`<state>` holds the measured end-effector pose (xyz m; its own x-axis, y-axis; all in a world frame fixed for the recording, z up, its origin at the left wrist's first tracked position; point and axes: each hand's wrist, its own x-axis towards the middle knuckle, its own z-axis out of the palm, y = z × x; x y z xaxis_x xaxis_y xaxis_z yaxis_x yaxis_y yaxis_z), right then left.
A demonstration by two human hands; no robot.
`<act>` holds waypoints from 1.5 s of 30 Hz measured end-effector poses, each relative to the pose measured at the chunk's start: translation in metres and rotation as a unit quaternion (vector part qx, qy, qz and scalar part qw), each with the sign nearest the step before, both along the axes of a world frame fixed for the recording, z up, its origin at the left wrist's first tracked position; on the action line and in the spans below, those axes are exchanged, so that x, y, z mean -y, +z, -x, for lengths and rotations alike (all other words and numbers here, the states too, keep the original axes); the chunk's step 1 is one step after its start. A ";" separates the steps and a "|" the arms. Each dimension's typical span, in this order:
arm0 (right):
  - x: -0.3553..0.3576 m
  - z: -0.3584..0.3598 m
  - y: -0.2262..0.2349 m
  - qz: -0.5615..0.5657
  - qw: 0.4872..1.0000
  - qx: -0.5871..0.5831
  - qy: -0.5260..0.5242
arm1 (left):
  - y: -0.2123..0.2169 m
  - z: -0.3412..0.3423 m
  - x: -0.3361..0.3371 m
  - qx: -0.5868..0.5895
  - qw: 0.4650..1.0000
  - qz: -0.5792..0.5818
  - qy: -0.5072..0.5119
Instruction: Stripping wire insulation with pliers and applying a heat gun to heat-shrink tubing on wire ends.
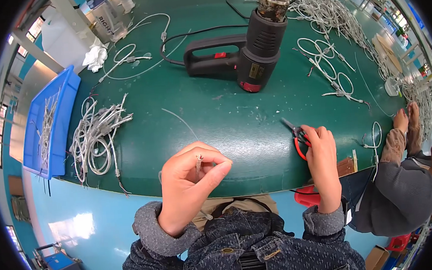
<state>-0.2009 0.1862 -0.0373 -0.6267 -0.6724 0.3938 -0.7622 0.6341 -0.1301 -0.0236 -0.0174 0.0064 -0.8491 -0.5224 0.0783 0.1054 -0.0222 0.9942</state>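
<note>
My left hand is raised over the near edge of the green table, pinching the end of a thin white cable between thumb and fingers. The cable runs back across the table as a fine pale line. My right hand rests at the table's edge, closed around red-handled pliers whose dark jaws point up and left. Both forearms wear dark speckled sleeves.
A black heat gun lies mid-table with its cord. A bundle of white cables sits left, beside a blue tray. More cable loops fill the right. Another person's hands work at the right edge.
</note>
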 end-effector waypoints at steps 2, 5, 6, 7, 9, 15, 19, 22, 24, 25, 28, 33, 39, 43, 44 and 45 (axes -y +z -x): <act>0.002 -0.004 0.006 0.004 0.998 0.069 0.000 | 0.001 0.000 -0.001 -0.008 0.999 -0.038 -0.003; 0.008 -0.018 0.018 0.009 0.979 0.205 0.005 | 0.001 -0.002 -0.004 -0.007 0.999 -0.045 0.004; 0.015 -0.029 0.020 0.114 0.936 0.331 0.030 | 0.000 -0.003 -0.005 -0.005 0.999 -0.050 0.010; 0.020 -0.041 0.023 0.216 0.868 0.445 0.047 | 0.000 -0.003 -0.006 -0.006 0.999 -0.052 0.007; 0.035 -0.058 0.020 0.288 0.842 0.439 0.121 | -0.004 0.000 -0.007 0.008 1.000 0.028 0.001; 0.051 -0.072 0.027 0.364 0.819 0.345 0.279 | -0.003 0.000 -0.012 0.033 0.996 0.081 0.001; 0.048 -0.075 0.024 0.351 0.843 0.284 0.292 | -0.005 0.003 -0.014 0.032 0.991 0.128 0.017; 0.048 -0.078 0.023 0.328 0.845 0.328 0.267 | -0.004 0.005 -0.018 0.030 0.970 0.232 0.058; 0.048 -0.080 0.019 0.337 0.841 0.331 0.264 | -0.006 0.005 -0.018 0.028 0.964 0.259 0.060; 0.048 -0.080 0.018 0.345 0.838 0.332 0.261 | -0.007 0.006 -0.019 0.024 0.956 0.284 0.063; 0.047 -0.082 0.015 0.347 0.835 0.348 0.247 | -0.008 0.007 -0.020 0.020 0.947 0.314 0.068; 0.051 -0.084 0.019 0.400 0.739 0.503 0.201 | -0.010 0.009 -0.021 0.011 0.934 0.347 0.085; 0.051 -0.079 0.021 0.430 0.605 0.643 0.190 | -0.014 0.008 -0.021 0.013 0.909 0.404 0.102; 0.052 -0.079 0.021 0.428 0.608 0.648 0.167 | -0.014 0.006 -0.023 0.029 0.902 0.418 0.102; 0.052 -0.079 0.021 0.424 0.597 0.660 0.167 | -0.015 0.005 -0.023 0.032 0.903 0.417 0.100; 0.051 -0.078 0.020 0.420 0.587 0.672 0.167 | -0.015 0.005 -0.023 0.034 0.903 0.416 0.099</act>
